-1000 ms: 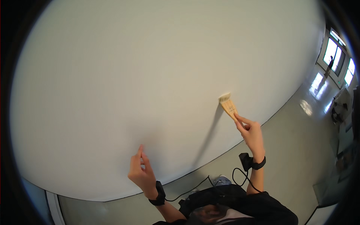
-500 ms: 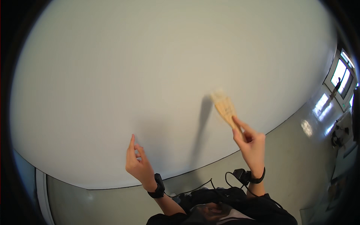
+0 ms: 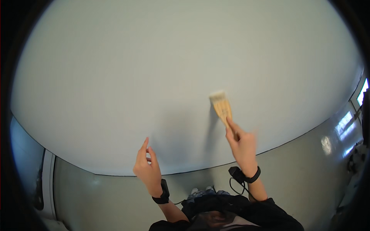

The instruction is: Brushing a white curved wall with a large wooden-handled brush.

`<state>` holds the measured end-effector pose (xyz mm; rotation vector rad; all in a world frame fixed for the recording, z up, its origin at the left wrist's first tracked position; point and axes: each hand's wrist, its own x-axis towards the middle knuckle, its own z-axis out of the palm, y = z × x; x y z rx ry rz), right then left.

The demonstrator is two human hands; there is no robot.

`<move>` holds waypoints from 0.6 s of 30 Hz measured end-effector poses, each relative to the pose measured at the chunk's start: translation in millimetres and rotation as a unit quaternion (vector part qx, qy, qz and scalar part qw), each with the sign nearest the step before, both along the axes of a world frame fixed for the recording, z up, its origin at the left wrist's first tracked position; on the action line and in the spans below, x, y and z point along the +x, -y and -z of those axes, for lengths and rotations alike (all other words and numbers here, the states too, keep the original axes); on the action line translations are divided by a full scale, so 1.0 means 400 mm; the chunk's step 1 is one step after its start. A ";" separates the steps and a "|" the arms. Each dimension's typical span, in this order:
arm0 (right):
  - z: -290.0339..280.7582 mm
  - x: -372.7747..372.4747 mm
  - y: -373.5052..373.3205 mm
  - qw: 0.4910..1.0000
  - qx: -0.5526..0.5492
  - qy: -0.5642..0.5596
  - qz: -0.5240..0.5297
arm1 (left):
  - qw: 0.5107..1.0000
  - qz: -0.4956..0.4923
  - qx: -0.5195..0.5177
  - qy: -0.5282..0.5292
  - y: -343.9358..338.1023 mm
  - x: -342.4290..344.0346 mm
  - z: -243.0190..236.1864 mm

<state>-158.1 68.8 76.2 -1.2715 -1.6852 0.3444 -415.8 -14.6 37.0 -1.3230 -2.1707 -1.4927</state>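
Note:
A flat, wide brush (image 3: 223, 110) with a pale wooden handle and light bristles is pinched in my right hand (image 3: 244, 148), between thumb and fingers. Its bristle end points up and slightly left, at or very close to the white wall (image 3: 115, 77); I cannot tell if it touches. My left hand (image 3: 148, 165) is raised in front of the wall's lower part. Its index finger stretches upward, the other fingers are loosely bent and apart, and nothing is in it. Each wrist wears a black band with a small dark box.
The wall meets a greyish, shiny floor (image 3: 111, 196) along a dark line. A black cable (image 3: 236, 186) hangs near my right wrist. At the left stands a pale frame edge (image 3: 47, 181) beside a bluish panel; bright window light reflects off the floor at the far right.
The brush and my right hand have moved left, and the brush shadow now lies nearer the bristles. My left hand has shifted slightly right. The view has turned, showing more floor below.

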 end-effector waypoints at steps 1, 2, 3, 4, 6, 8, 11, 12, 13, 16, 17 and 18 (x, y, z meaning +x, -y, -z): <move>0.042 0.010 0.011 0.998 -0.032 0.050 -0.003 | 1.000 0.003 0.000 0.001 -0.002 0.000 0.003; 0.076 0.020 0.018 0.993 -0.063 0.100 -0.005 | 1.000 -0.002 0.004 0.009 -0.006 -0.003 0.009; 0.101 0.029 0.023 0.993 -0.063 0.102 0.000 | 1.000 -0.008 0.008 0.018 -0.011 -0.007 0.013; 0.117 0.040 0.026 0.988 -0.073 0.133 -0.016 | 1.000 -0.002 0.010 0.020 -0.020 -0.011 0.013; 0.129 0.071 0.033 0.985 -0.082 0.146 -0.033 | 1.000 0.007 0.013 0.006 -0.036 -0.013 0.010; 0.053 0.089 0.078 0.988 -0.104 0.112 -0.007 | 1.000 0.014 0.006 0.015 -0.032 0.010 0.004; -0.077 0.125 0.124 0.990 -0.125 0.050 0.031 | 0.999 0.018 0.037 -0.001 -0.048 0.035 -0.024; -0.100 0.140 0.134 0.995 -0.092 -0.009 0.038 | 0.997 0.005 0.068 -0.024 -0.044 0.051 -0.019; -0.130 0.144 0.140 0.995 -0.057 -0.069 0.051 | 0.997 0.012 0.070 -0.025 -0.046 0.059 -0.029; -0.224 0.118 0.120 0.987 -0.001 -0.157 0.042 | 0.996 0.012 0.080 -0.024 -0.045 0.080 -0.053; -0.239 0.111 0.103 0.986 0.001 -0.158 0.048 | 0.997 0.022 0.077 -0.016 -0.047 0.084 -0.060; -0.247 0.105 0.080 0.988 0.015 -0.145 0.054 | 0.997 0.030 0.074 -0.009 -0.048 0.086 -0.068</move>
